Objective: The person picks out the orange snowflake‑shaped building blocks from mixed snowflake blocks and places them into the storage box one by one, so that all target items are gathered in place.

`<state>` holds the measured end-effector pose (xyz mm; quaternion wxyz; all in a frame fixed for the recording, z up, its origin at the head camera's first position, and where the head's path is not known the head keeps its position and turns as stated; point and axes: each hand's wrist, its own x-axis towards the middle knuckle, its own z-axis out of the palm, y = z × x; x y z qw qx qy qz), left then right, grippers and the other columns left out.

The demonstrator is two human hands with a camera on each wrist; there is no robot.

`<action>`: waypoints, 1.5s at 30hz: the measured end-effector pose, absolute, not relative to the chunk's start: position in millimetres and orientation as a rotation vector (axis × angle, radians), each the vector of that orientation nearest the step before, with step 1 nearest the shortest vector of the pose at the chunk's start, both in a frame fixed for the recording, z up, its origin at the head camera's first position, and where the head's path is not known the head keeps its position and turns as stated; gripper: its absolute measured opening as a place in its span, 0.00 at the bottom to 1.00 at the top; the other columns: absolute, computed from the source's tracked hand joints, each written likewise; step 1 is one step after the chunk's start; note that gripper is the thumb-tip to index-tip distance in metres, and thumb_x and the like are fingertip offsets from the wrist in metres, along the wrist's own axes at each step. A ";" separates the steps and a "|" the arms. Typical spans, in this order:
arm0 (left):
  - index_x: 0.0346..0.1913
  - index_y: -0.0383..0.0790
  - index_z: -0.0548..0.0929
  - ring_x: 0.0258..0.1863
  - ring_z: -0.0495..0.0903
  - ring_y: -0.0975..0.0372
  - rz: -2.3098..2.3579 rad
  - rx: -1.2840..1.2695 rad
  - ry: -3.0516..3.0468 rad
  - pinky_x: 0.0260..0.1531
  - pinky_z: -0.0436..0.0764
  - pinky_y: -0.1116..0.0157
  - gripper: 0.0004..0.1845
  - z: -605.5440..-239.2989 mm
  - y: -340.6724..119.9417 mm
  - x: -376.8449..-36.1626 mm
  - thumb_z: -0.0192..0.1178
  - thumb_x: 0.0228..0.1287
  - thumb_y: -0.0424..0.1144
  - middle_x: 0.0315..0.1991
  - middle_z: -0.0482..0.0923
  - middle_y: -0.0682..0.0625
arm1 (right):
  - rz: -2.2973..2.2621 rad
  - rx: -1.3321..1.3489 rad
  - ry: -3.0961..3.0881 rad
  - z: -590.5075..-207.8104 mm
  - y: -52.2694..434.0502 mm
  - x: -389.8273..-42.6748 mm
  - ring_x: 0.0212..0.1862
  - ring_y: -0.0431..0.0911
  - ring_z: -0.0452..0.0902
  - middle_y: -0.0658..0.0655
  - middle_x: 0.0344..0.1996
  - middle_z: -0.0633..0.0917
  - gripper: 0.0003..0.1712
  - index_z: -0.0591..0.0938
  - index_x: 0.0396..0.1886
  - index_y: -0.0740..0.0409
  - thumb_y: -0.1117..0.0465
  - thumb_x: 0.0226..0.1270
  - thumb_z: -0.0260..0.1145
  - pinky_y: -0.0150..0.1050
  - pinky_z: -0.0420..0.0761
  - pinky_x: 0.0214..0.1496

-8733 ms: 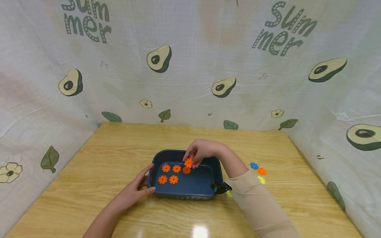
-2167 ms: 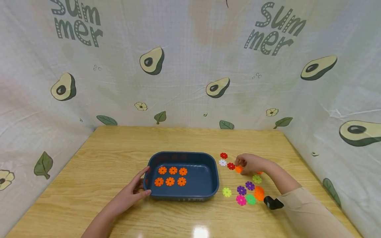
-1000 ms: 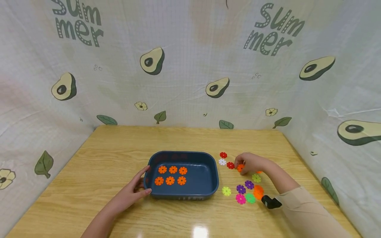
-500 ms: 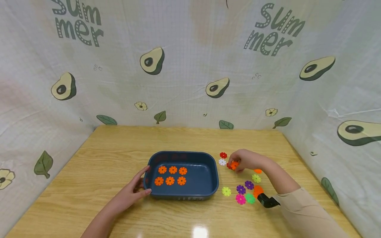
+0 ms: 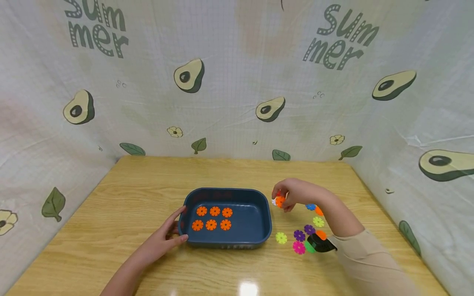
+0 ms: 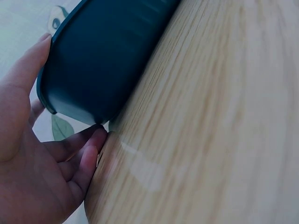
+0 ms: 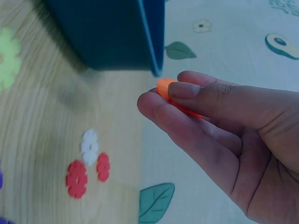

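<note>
A dark blue tray sits mid-table with several orange flower discs laid in two rows at its left end. My left hand rests against the tray's left end, thumb on the rim, fingers straight along the wall. My right hand hovers just right of the tray, above the table, pinching an orange flower disc between thumb and fingers. In the right wrist view the tray wall stands just beyond the fingertips.
Loose flower discs lie on the wood right of the tray: yellow, purple, pink, lime, blue; red and white ones under my hand. Avocado-print cloth walls enclose three sides.
My right hand picked an orange disc out of the loose pile, lifted it and moved it left toward the tray. The left hand and the tray stayed put.
</note>
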<state>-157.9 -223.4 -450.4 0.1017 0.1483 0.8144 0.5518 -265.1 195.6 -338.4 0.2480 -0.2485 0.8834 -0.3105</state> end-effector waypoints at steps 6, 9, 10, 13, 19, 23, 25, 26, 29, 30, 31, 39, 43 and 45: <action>0.78 0.49 0.48 0.56 0.75 0.47 1.644 0.451 2.393 0.49 0.74 0.69 0.42 -450.1 -223.6 -157.9 0.61 0.69 0.38 0.64 0.66 0.30 | -0.882 -0.702 2.383 -331.6 179.4 -267.4 0.26 0.54 0.83 0.59 0.25 0.84 0.14 0.82 0.43 0.63 0.77 0.57 0.68 0.47 0.83 0.34; 0.78 0.50 0.48 0.57 0.75 0.47 1.645 0.436 2.385 0.49 0.74 0.69 0.42 -451.3 -223.6 -157.9 0.61 0.69 0.38 0.65 0.66 0.30 | -0.899 -0.720 2.370 -329.7 171.7 -267.9 0.26 0.50 0.84 0.58 0.25 0.84 0.14 0.83 0.43 0.63 0.76 0.57 0.69 0.43 0.83 0.33; 0.78 0.50 0.48 0.57 0.74 0.47 1.641 0.438 2.384 0.49 0.74 0.69 0.42 -451.6 -223.6 -157.8 0.61 0.69 0.38 0.65 0.65 0.30 | -0.896 -0.732 2.371 -329.3 169.5 -268.2 0.26 0.50 0.84 0.58 0.26 0.84 0.14 0.83 0.43 0.63 0.76 0.57 0.70 0.43 0.83 0.34; 0.78 0.50 0.48 0.57 0.74 0.47 1.639 0.441 2.383 0.49 0.74 0.69 0.42 -451.8 -223.2 -157.8 0.60 0.70 0.38 0.66 0.64 0.29 | -0.897 -0.769 2.365 -328.9 163.0 -269.9 0.28 0.51 0.85 0.57 0.26 0.83 0.15 0.84 0.45 0.66 0.76 0.58 0.69 0.43 0.83 0.34; 0.78 0.51 0.48 0.57 0.73 0.47 1.636 0.426 2.389 0.50 0.73 0.69 0.42 -450.6 -222.6 -157.6 0.60 0.70 0.38 0.67 0.62 0.30 | -0.932 -0.790 2.313 -330.7 153.3 -275.3 0.31 0.55 0.85 0.60 0.27 0.82 0.16 0.84 0.49 0.67 0.77 0.61 0.63 0.44 0.83 0.36; 0.78 0.50 0.48 0.57 0.74 0.49 1.637 0.420 2.391 0.50 0.73 0.69 0.42 -449.3 -222.5 -156.7 0.60 0.69 0.39 0.66 0.63 0.30 | -0.974 -0.805 2.242 -335.5 148.4 -281.4 0.33 0.57 0.85 0.61 0.25 0.82 0.19 0.82 0.53 0.69 0.79 0.62 0.57 0.45 0.83 0.38; 0.78 0.49 0.48 0.56 0.75 0.49 1.636 0.430 2.396 0.50 0.73 0.69 0.42 -449.1 -222.6 -156.9 0.61 0.69 0.39 0.66 0.64 0.30 | -1.002 -0.809 2.205 -338.1 146.1 -285.1 0.34 0.58 0.85 0.62 0.25 0.82 0.20 0.82 0.54 0.69 0.79 0.63 0.57 0.45 0.83 0.38; 0.78 0.48 0.48 0.56 0.75 0.49 1.635 0.443 2.398 0.50 0.73 0.69 0.42 -449.0 -222.8 -157.0 0.60 0.70 0.39 0.66 0.64 0.30 | -1.013 -0.809 2.190 -339.3 144.8 -286.8 0.35 0.59 0.85 0.62 0.25 0.82 0.20 0.82 0.54 0.69 0.79 0.63 0.57 0.45 0.83 0.38; 0.78 0.49 0.48 0.56 0.76 0.49 1.641 0.448 2.405 0.49 0.74 0.69 0.42 -448.9 -223.0 -157.8 0.61 0.69 0.39 0.65 0.66 0.30 | -1.044 -0.806 2.155 -342.8 140.0 -291.0 0.36 0.58 0.85 0.62 0.24 0.81 0.19 0.82 0.54 0.70 0.78 0.63 0.59 0.45 0.83 0.38; 0.78 0.49 0.48 0.56 0.75 0.49 1.640 0.451 2.404 0.49 0.74 0.69 0.42 -449.3 -223.4 -158.1 0.61 0.69 0.39 0.65 0.66 0.30 | -1.048 -0.804 2.149 -344.0 138.1 -292.2 0.35 0.57 0.85 0.62 0.23 0.80 0.19 0.82 0.54 0.70 0.78 0.63 0.60 0.45 0.83 0.39; 0.78 0.50 0.49 0.56 0.75 0.49 1.641 0.443 2.404 0.49 0.74 0.69 0.42 -449.7 -223.7 -158.4 0.61 0.69 0.39 0.65 0.66 0.31 | -1.049 -0.802 2.145 -344.9 136.0 -293.2 0.36 0.56 0.85 0.62 0.23 0.79 0.19 0.82 0.54 0.70 0.77 0.63 0.60 0.45 0.83 0.39; 0.78 0.51 0.48 0.57 0.74 0.48 1.626 0.431 2.406 0.50 0.73 0.69 0.42 -452.1 -224.1 -158.3 0.61 0.69 0.39 0.66 0.64 0.31 | -1.054 -0.779 2.099 -348.6 121.6 -298.5 0.36 0.54 0.86 0.64 0.23 0.81 0.17 0.81 0.55 0.70 0.75 0.67 0.59 0.50 0.82 0.42; 0.78 0.51 0.49 0.57 0.75 0.48 1.619 0.428 2.418 0.49 0.74 0.69 0.42 -451.9 -224.3 -158.2 0.61 0.69 0.40 0.65 0.66 0.31 | -1.052 -0.742 2.077 -351.6 114.7 -300.7 0.35 0.54 0.86 0.63 0.28 0.85 0.16 0.81 0.53 0.70 0.75 0.67 0.60 0.52 0.81 0.43; 0.78 0.51 0.49 0.56 0.75 0.48 1.616 0.428 2.422 0.49 0.74 0.69 0.42 -451.9 -224.3 -158.0 0.62 0.68 0.40 0.64 0.66 0.31 | -1.054 -0.717 2.075 -354.4 111.4 -302.0 0.34 0.54 0.86 0.63 0.29 0.86 0.14 0.82 0.51 0.69 0.75 0.66 0.61 0.53 0.81 0.43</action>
